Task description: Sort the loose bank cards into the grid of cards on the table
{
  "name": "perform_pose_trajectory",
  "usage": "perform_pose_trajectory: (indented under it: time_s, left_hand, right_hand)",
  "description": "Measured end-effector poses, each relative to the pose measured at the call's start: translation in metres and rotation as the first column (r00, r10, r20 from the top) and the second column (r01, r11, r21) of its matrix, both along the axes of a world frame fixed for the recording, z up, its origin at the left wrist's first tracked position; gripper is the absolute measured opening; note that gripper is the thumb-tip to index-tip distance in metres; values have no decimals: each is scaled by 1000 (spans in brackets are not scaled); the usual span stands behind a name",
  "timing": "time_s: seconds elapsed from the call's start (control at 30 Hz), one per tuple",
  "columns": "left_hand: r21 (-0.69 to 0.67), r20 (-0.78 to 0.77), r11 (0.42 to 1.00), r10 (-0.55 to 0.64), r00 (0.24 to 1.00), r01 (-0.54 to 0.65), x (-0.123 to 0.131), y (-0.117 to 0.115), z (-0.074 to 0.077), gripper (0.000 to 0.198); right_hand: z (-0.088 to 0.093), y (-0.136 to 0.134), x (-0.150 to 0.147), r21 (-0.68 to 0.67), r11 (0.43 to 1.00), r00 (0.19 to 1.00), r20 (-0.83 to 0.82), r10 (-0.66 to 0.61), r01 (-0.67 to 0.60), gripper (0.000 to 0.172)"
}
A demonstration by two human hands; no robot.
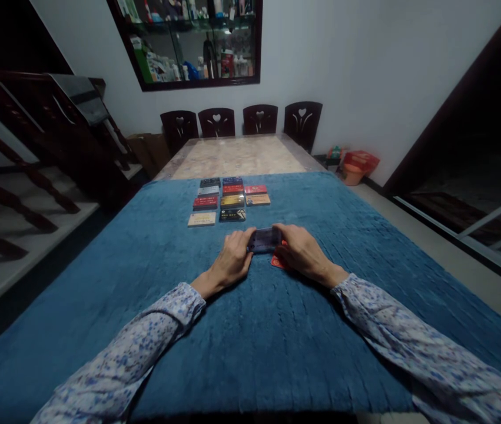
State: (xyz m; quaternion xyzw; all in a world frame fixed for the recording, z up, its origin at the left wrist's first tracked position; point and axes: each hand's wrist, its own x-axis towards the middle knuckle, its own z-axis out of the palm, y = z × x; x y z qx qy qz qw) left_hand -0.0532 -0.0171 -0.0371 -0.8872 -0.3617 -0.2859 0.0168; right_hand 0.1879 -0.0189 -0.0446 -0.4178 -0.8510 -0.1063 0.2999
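Observation:
Between my two hands a dark purple-grey stack of cards [266, 238] is gripped at its ends, just over the blue cloth [250, 330]. My left hand [235, 253] closes on the left end with thumb and fingers. At the opposite end my right hand [301, 250] has its fingers closed on the same stack. A red card [278, 261] lies partly hidden beneath the right hand. Farther off, card stacks stand in columns: a cream stack [202, 219], a black one [232, 215], a gold one [232, 201], an orange-yellow one [258, 200] and several others.
The blue cloth covers the near part of a long table, with marble-like top [236, 154] showing beyond. Dark chairs [260, 119] line its far end. A wooden stair railing [25, 159] is at left; an orange bucket [353, 173] with a red bag stands on the floor at right.

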Motion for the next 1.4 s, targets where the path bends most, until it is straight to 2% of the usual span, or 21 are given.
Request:
perform_pose_trajectory:
  time_s: [0.2, 0.43, 0.7, 0.87, 1.07, 1.27, 1.4]
  left_hand:
    - [82, -38, 996, 46, 998, -43, 0, 2, 0, 49]
    - [134, -24, 989, 71, 997, -68, -5, 5, 2, 50]
    - [107, -94, 989, 111, 989, -100, -21, 16, 21, 52]
    - [86, -167, 986, 156, 973, -144, -35, 29, 36, 56]
    - [60, -202, 978, 210, 957, -202, -51, 50, 52, 57]
    - [24, -219, 964, 265, 939, -266, -68, 77, 64, 56]
    - [1, -234, 948, 309, 922, -317, -78, 95, 70, 55]
  right_hand:
    - [-1, 2, -2, 57, 998, 1000, 1, 0, 0, 40]
    - [8, 2, -6, 178, 984, 1000, -19, -9, 12, 37]
    - [25, 18, -13, 122, 989, 994, 81, 69, -79, 39]
    - [39, 40, -21, 90, 984, 984, 99, 146, -155, 41]
    - [51, 77, -41, 38, 967, 965, 81, 250, -254, 42]
    - [56, 119, -67, 13, 968, 967, 41, 252, -252, 33]
    - [62, 141, -78, -26, 959, 958, 50, 282, -281, 38]
